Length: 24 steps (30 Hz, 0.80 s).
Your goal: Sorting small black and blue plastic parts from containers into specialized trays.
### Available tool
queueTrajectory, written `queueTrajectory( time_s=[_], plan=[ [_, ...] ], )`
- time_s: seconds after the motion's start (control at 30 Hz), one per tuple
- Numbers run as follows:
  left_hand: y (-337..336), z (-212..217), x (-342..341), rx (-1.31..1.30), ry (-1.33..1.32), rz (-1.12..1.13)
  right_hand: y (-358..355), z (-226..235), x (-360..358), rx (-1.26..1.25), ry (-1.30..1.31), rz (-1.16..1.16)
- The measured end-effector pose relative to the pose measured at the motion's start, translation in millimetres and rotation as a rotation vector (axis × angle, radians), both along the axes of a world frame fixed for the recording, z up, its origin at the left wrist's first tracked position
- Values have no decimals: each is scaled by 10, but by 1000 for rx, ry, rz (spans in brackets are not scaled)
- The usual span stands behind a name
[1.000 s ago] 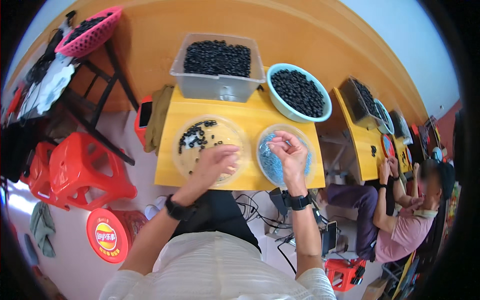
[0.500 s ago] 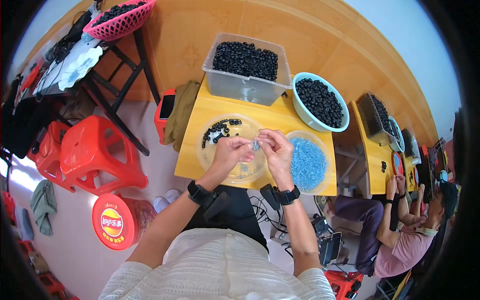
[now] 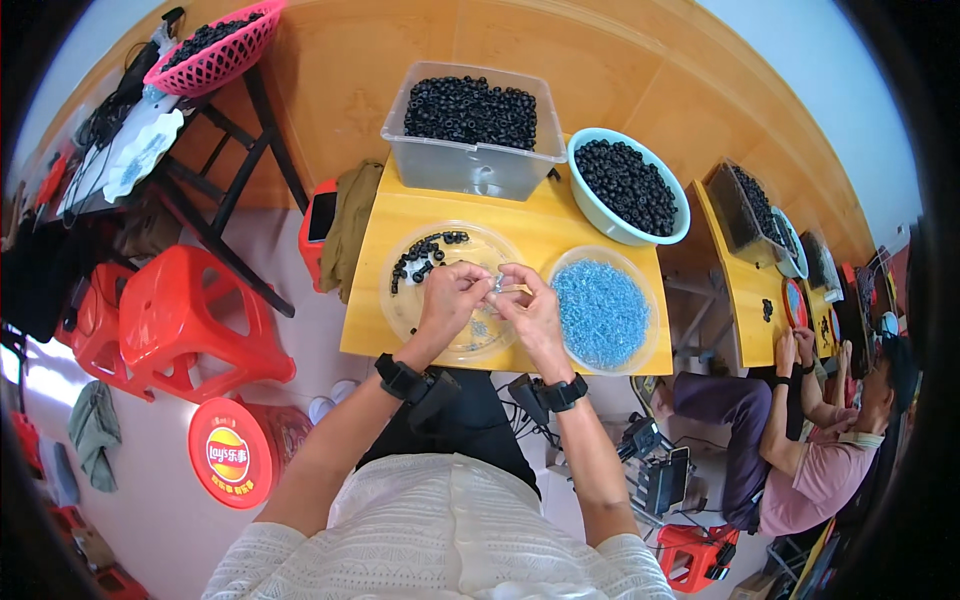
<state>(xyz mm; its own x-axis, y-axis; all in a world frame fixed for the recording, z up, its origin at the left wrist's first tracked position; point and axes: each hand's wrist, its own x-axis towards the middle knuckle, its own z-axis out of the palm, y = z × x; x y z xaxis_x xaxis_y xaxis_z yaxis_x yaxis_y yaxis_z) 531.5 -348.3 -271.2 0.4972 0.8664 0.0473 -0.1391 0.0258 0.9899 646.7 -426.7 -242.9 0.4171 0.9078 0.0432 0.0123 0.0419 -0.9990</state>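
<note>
Above a round clear tray point(image 3: 400, 315), my left hand point(image 3: 452, 302) and my right hand point(image 3: 536, 318) meet fingertip to fingertip. Both are closed in a pinch around something small and pale, too tiny to name. Black ring-shaped parts point(image 3: 420, 272) lie in a loose curve in the tray's far left, beyond my left hand. A few small bluish pieces point(image 3: 478, 329) lie in the tray below my fingers. Right of my right hand stands a round clear dish point(image 3: 652, 335) heaped with small light-blue pieces point(image 3: 602, 312).
At the table's far side stand a clear bin point(image 3: 470, 170) and a pale blue bowl point(image 3: 600, 215), both full of black parts. Red stools point(image 3: 190, 310) and a red tub point(image 3: 232, 455) are on the left. Another person point(image 3: 815, 480) works at a table on the right.
My hands stay together over the tray, with the fingers slightly shifted around the small piece. The whole view has moved a little, so the table sits slightly further left and higher.
</note>
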Motion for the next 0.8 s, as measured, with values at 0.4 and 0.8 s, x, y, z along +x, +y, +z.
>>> queueTrajectory(
  time_s=[0.4, 0.8],
  plan=[
    [-12, 67, 30, -92, 93, -34, 14, -80, 76, -42, 83, 52],
    [-4, -52, 20, -232, -87, 106, 33, -145, 132, -95, -76, -71]
  ],
)
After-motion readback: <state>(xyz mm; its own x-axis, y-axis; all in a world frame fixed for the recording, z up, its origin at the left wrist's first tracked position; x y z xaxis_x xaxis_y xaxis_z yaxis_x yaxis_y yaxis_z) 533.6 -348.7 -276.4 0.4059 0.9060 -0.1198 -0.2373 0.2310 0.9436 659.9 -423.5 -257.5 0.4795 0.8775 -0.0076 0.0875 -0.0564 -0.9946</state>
